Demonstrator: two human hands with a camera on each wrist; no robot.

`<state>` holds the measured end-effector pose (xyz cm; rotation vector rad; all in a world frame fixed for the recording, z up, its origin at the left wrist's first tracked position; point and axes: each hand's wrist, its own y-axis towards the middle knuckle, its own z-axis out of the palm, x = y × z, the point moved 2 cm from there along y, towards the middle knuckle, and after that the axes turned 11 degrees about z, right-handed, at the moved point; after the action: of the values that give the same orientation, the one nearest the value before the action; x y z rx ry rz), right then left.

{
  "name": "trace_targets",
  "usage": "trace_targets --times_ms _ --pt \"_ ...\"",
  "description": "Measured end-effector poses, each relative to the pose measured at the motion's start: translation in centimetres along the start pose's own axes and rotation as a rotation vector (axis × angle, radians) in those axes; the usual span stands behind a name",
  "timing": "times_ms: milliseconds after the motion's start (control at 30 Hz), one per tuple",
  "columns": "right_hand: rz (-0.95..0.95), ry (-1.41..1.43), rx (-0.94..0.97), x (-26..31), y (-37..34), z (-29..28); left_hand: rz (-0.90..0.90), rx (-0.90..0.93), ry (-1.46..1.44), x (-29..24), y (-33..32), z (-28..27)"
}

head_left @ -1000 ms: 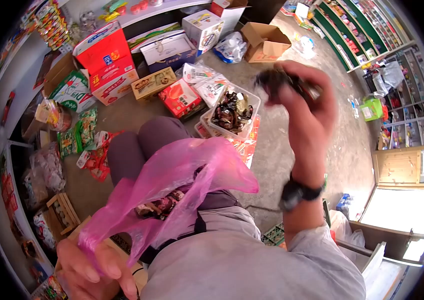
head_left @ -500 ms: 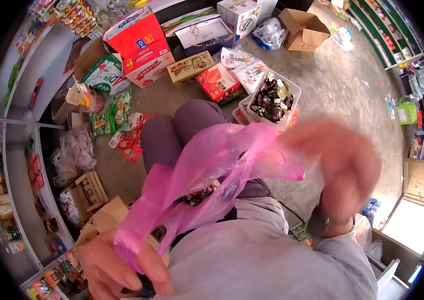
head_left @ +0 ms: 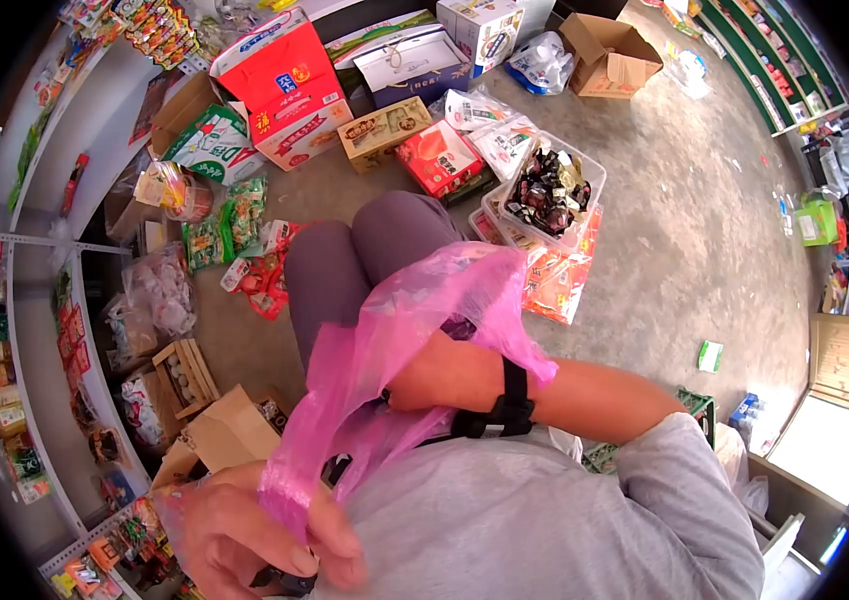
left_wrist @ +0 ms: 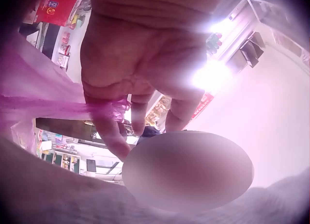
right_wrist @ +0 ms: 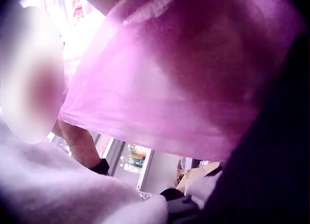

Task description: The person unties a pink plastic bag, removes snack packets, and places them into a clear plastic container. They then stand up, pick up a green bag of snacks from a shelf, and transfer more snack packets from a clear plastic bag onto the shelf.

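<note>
My left hand [head_left: 245, 530] grips the gathered handle of a pink plastic bag [head_left: 335, 360] at the lower left of the head view. The left wrist view shows the handle bunched between the fingers [left_wrist: 107, 132]. My right hand [head_left: 420, 375] reaches into the bag's mouth over the lap; its fingers are hidden by pink plastic, and I cannot tell what they hold. In the right wrist view the bag's film [right_wrist: 145, 98] fills most of the picture. Ahead on the floor, a clear plastic tub [head_left: 597, 170] contains dark, shiny wrapped pieces [head_left: 550, 195].
Red packages [head_left: 560, 285] lie under the tub, beside a red box [head_left: 440, 160]. Behind stand a tan box [head_left: 385, 130], a large red carton [head_left: 290, 95] and an open cardboard box [head_left: 610, 60]. Green snack bags [head_left: 243, 215] lie left of the knees. Stocked shelves [head_left: 5, 370] line the left side.
My right hand has swung from beside the tub, carrying dark wrapped pieces, down and left into the pink bag. My left hand keeps hold of the handle. The head view has shifted.
</note>
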<state>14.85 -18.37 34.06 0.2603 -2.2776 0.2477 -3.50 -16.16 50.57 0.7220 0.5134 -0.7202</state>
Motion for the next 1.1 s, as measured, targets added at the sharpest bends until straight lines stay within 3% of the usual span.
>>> trace_targets --times_ms 133,233,333,433,533,633,733,833,933,1033,1100 --pt "0.103 -0.077 0.193 0.9 0.6 0.3 -0.025 0.006 0.014 -0.8 -0.3 -0.6" --pt "0.022 0.010 0.088 1.1 -0.3 -0.6 0.003 0.074 -0.013 -0.4 0.0 -1.1" --pt "0.133 0.073 0.242 1.4 0.0 -2.0 -0.117 -0.313 0.075 -1.7 -2.0 0.6" --pt "0.148 0.103 0.351 1.1 0.1 -1.9 -0.072 -0.217 0.242 -1.1 -1.0 -0.8" --pt "0.117 0.333 0.372 0.4 -0.2 0.1 -0.042 -0.260 0.424 -1.9 -1.2 -1.9" --pt "0.046 0.254 0.203 -0.7 0.5 2.9 -0.007 -0.299 0.398 -2.3 -2.5 -2.8" --pt "0.023 0.276 0.128 -1.3 0.8 3.8 -0.079 -0.385 0.722 -0.8 -2.0 -3.1" --pt "-0.150 0.282 0.176 -1.3 0.9 1.3 -0.228 -0.138 1.524 0.6 -1.3 -6.6" --pt "-0.142 0.418 0.252 -1.7 0.1 -1.5 -0.587 -0.169 1.180 2.8 -3.1 -9.0" --pt "-0.098 0.448 0.341 -2.1 -0.8 -3.2 -0.771 0.014 1.105 3.8 -3.7 -9.5" --pt "0.026 0.468 0.443 -1.3 -1.0 -4.5 -0.888 -0.100 0.985 4.7 -4.8 -10.0"
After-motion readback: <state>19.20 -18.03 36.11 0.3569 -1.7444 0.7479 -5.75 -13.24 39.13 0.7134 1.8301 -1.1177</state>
